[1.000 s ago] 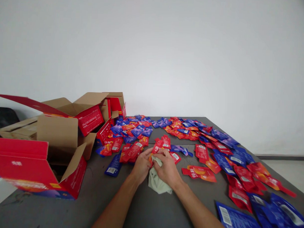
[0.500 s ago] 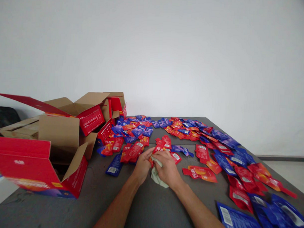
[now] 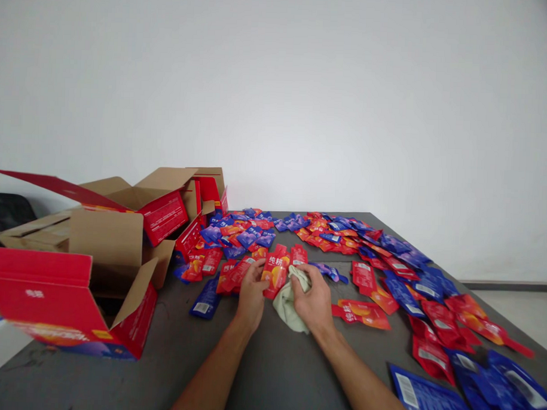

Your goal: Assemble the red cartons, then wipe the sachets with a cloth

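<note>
My left hand [image 3: 252, 293] grips the left edge of a red pouch [image 3: 276, 270] with orange fruit printed on its front, which faces me. A pale green cloth [image 3: 290, 307] is bunched in my right hand [image 3: 313, 295], close against the pouch's right side and hanging down to the dark table. Just behind my hands lie more red pouches [image 3: 298, 254] and a purple-blue pouch [image 3: 328, 271]. To the left of my left hand, a blue pouch [image 3: 206, 298] with a white label lies beside several red ones.
Open red cardboard boxes [image 3: 37, 283] stand along the left side of the grey table [image 3: 267, 372]. Piles of red and blue pouches [image 3: 250, 234] cover the back. Many more pouches [image 3: 435, 330] spread down the right side. A pale wall rises behind.
My hands have moved apart slightly. The red pouch now shows its front in my left hand, and the cloth in my right hand has come away to the pouch's right side.
</note>
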A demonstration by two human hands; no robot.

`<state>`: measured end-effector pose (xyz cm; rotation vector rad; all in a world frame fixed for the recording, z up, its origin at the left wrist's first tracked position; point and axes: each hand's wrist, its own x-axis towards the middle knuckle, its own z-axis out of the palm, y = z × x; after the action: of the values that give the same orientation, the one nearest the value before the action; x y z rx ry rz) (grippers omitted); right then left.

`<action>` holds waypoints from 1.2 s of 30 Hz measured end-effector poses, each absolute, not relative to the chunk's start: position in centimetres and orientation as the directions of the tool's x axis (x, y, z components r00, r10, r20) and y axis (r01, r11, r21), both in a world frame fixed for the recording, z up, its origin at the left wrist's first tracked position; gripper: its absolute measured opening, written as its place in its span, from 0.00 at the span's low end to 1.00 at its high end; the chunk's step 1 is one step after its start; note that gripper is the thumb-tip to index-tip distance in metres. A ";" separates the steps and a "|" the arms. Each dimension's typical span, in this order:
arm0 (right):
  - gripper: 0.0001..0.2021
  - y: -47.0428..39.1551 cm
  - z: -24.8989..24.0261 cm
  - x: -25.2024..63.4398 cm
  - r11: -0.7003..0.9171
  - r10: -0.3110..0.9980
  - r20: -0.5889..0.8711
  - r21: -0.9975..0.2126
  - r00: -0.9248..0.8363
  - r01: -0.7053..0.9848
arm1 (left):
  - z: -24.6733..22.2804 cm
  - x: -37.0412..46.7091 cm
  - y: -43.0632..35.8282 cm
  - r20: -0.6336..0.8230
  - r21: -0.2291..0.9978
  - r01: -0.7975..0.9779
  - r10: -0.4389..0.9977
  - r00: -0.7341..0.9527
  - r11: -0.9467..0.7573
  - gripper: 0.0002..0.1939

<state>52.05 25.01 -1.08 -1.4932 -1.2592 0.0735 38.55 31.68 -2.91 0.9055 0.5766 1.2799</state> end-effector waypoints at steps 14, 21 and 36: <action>0.09 24.5 -1.1 50.8 0.373 0.734 0.593 -0.759 0.331 0.533 | -4.6 38.9 32.1 0.063 0.926 -0.369 0.930 0.363 0.082 0.18; 0.09 24.8 -2.0 50.0 0.495 0.746 0.658 -0.654 0.107 0.571 | -2.9 39.9 30.8 -0.039 0.757 -0.575 0.901 0.433 0.309 0.24; 0.09 25.4 -1.3 52.6 0.328 0.699 0.655 -0.650 0.286 0.686 | -3.1 39.5 30.9 0.021 0.865 -0.442 0.866 0.500 0.235 0.18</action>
<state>52.59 25.40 -1.28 -1.3697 -1.4120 0.0144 39.50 30.93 -3.08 0.9563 0.5294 0.9567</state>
